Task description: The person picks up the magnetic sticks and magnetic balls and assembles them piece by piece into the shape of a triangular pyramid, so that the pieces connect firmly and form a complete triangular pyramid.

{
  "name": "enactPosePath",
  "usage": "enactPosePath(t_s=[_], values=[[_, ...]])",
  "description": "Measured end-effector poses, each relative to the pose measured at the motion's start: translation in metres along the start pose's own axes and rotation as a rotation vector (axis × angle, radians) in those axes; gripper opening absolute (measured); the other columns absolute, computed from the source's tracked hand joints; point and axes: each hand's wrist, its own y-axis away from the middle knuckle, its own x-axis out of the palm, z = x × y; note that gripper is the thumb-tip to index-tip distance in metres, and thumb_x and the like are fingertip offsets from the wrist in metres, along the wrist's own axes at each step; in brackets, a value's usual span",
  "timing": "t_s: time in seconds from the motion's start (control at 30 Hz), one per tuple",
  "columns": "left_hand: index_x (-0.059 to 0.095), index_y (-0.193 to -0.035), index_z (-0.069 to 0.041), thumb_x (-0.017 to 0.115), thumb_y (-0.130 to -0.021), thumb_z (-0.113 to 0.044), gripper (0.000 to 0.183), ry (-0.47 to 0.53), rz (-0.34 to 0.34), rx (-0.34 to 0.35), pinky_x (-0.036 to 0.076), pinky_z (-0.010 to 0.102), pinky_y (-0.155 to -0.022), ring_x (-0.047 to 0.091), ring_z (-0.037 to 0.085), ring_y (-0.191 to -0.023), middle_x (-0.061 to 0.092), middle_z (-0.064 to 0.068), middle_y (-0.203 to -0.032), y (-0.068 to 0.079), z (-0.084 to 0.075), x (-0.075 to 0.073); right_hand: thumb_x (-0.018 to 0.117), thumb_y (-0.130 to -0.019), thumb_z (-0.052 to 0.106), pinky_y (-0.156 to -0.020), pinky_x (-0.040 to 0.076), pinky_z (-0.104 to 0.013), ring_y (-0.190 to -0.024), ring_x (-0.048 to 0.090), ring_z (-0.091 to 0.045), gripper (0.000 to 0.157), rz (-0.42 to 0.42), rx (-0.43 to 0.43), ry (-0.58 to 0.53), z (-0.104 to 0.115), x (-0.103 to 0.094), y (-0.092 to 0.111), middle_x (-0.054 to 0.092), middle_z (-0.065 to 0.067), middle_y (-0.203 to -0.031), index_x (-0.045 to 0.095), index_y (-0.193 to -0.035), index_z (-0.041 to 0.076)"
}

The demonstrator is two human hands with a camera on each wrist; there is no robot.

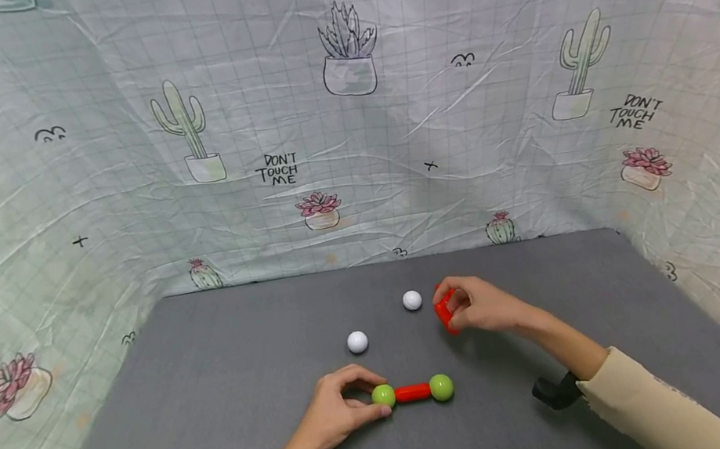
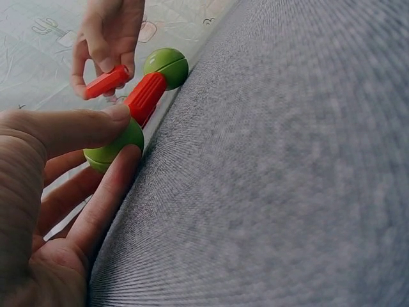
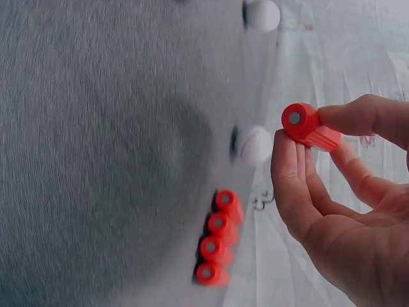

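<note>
– What of the room?
– Closed in, across the top and both sides, by a creased pale sheet (image 1: 249, 76) printed with cacti.
– And below?
– A grey counter (image 1: 225, 358); mid-frame on it, two white balls (image 1: 357, 342).
– Hands?
– Lower centre: with the left hand (image 1: 339, 411), pinching a green ball (image 1: 384, 394), joined by a red bar (image 1: 413, 393) to a second green ball (image 1: 441, 388). Right of centre: with the right hand (image 1: 486, 307), pinching a red rod (image 3: 308, 125).

Beige sleeves (image 1: 653, 398), black wrist cameras (image 1: 556, 392)
</note>
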Motion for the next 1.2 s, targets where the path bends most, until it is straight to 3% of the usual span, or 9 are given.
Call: enactPosePath(t_s=[0.67, 1.2], values=[[0.075, -0.111, -0.005, 0.091, -0.078, -0.014, 0.037, -0.006, -0.006, -0.024, 0.062, 0.025, -0.072, 0.070, 0.007, -0.093, 0.073, 0.018, -0.107, -0.001, -0.002, 0.000, 0.063, -0.082, -0.006, -0.074, 0.056, -0.035, -0.078, 0.063, -0.018, 0.035, 0.201, -0.049, -0.085, -0.003, 0.044, -0.009, 0.069, -0.014, -0.091, 0.060, -0.117, -0.003], [0.075, -0.110, -0.006, 0.091, -0.078, -0.013, 0.037, -0.016, -0.005, -0.023, 0.062, 0.025, -0.072, 0.070, 0.007, -0.094, 0.073, 0.018, -0.108, 0.000, -0.003, 0.001, 0.067, -0.086, -0.003, -0.072, 0.052, -0.029, -0.080, 0.063, -0.016, 0.034, 0.243, -0.041, -0.101, -0.002, 0.051, -0.007, 0.068, -0.010, -0.091, 0.061, -0.119, -0.003]])
